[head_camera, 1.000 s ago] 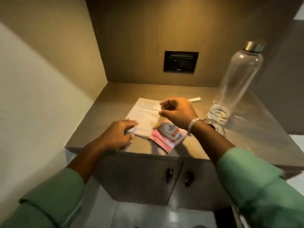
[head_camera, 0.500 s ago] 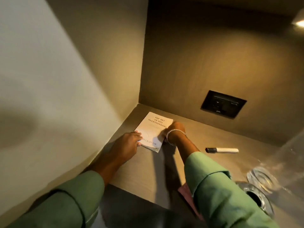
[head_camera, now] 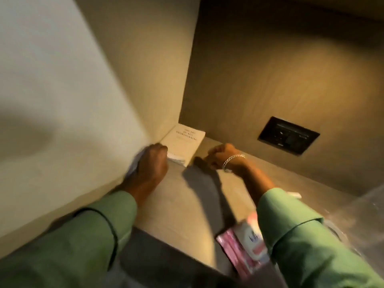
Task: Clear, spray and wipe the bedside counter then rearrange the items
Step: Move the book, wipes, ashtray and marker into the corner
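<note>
A white book (head_camera: 184, 142) lies flat in the back left corner of the beige counter (head_camera: 187, 204), against both walls. My left hand (head_camera: 152, 163) rests on its near left corner, fingers curled over the edge. Just right of the book, my right hand (head_camera: 224, 156), with a bracelet on the wrist, is curled into a loose fist with nothing visible in it, a small gap between it and the book. A pink packet (head_camera: 234, 252) with a white pack (head_camera: 253, 235) on top lies at the counter's front edge, partly under my right sleeve.
A black wall socket (head_camera: 288, 138) sits in the back wall. The tip of a white marker (head_camera: 294, 194) shows behind my right sleeve. A clear bottle (head_camera: 353, 215) stands blurred at the far right. Walls close in the left and back.
The book has slid back and left into the corner, with my left hand following it. My right hand has come off the book's right edge. The view has shifted closer.
</note>
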